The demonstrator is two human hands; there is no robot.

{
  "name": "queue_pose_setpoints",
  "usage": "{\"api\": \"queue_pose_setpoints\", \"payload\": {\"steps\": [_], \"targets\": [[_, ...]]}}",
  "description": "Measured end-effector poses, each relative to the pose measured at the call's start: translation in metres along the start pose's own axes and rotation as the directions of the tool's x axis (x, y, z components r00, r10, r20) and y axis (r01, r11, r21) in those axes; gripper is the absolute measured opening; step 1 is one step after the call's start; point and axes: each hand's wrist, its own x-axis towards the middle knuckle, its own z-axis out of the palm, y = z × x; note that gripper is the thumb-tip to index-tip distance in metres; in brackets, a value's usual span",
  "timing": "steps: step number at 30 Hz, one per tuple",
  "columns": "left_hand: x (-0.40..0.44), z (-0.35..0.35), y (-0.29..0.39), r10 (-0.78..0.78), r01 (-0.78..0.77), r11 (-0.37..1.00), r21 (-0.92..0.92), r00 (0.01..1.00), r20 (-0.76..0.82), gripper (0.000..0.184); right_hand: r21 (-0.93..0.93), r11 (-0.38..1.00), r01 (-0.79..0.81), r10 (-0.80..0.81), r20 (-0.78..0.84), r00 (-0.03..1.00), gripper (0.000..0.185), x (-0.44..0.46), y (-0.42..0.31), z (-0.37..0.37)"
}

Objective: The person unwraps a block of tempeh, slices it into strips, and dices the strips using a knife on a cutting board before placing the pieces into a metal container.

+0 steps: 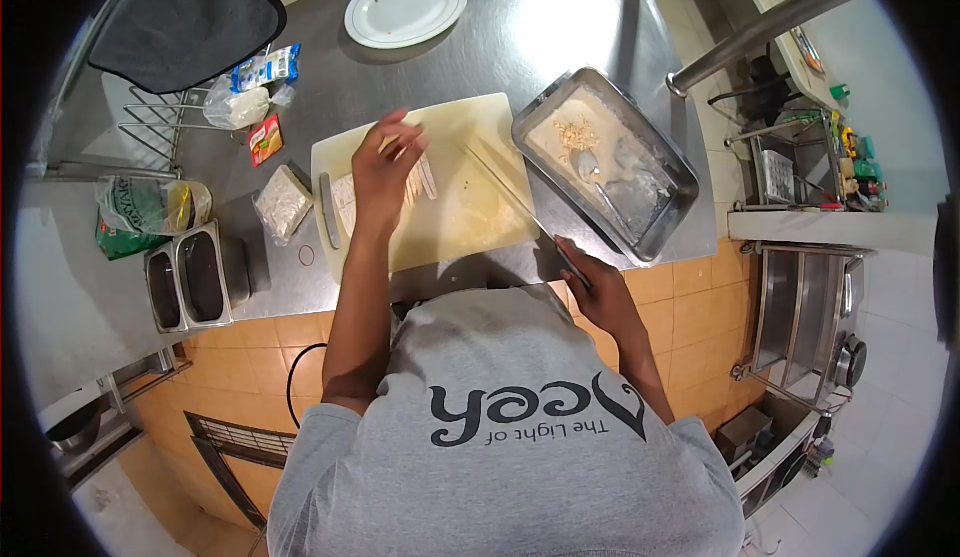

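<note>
Steel knife gripped by right hand | left hand loosely open above strips on left of board | unheld strips could slide if knife catches them

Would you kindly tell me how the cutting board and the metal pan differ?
The cutting board is flat and pale yellow, while the metal pan is grey with raised walls. The cutting board carries pale strips, whereas the metal pan holds a whitish layer and a spoon. Both rest on the steel table.
</note>
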Motion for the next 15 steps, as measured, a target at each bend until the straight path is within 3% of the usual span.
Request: {"api": "queue_pose_setpoints", "payload": {"steps": [2, 4, 5, 6, 9, 10, 13, 15], "targets": [[0.007, 0.044, 0.035, 0.097, -0.099, 0.994, -0.039, 0.995, -0.039, 0.013, 0.009, 0.998, 0.056, -0.056, -0.053, 0.997, 0.056, 0.0, 0.001, 0.004], [0.016, 0.088, 0.053, 0.166, -0.107, 0.943, -0.314, 0.972, 0.167, 0.017, 0.023, 0.999, 0.039, -0.039, -0.02, 0.999, 0.057, 0.0, -0.001, 0.005], [0.024, 0.105, 0.057, 0.375, -0.369, 0.925, -0.085, 0.861, 0.344, 0.022, 0.027, 0.999, 0.037, -0.037, -0.006, 0.999, 0.057, 0.002, -0.001, 0.005], [0.029, 0.114, 0.059, 0.487, -0.629, 0.772, 0.092, 0.678, 0.551, 0.026, 0.015, 1.0, 0.023, -0.023, 0.028, 0.999, 0.057, 0.002, -0.001, 0.004], [0.029, 0.117, 0.055, 0.417, -0.655, 0.733, 0.183, 0.646, 0.639, 0.038, -0.011, 1.0, -0.016, 0.017, 0.101, 0.995, 0.057, -0.003, -0.001, -0.001], [0.037, 0.106, 0.044, 0.432, -0.645, 0.733, 0.218, 0.689, 0.582, 0.034, -0.007, 1.0, -0.026, 0.027, 0.111, 0.993, 0.057, -0.004, -0.004, -0.003], [0.053, 0.045, -0.003, 0.312, -0.372, 0.889, 0.265, 0.919, 0.242, 0.027, 0.0, 0.997, -0.077, 0.076, 0.14, 0.987, 0.057, -0.012, -0.012, -0.008], [0.054, -0.005, -0.017, 0.286, -0.303, 0.894, 0.33, 0.953, 0.102, 0.025, 0.004, 0.995, -0.104, 0.102, 0.157, 0.982, 0.057, -0.019, -0.011, -0.005]]}}
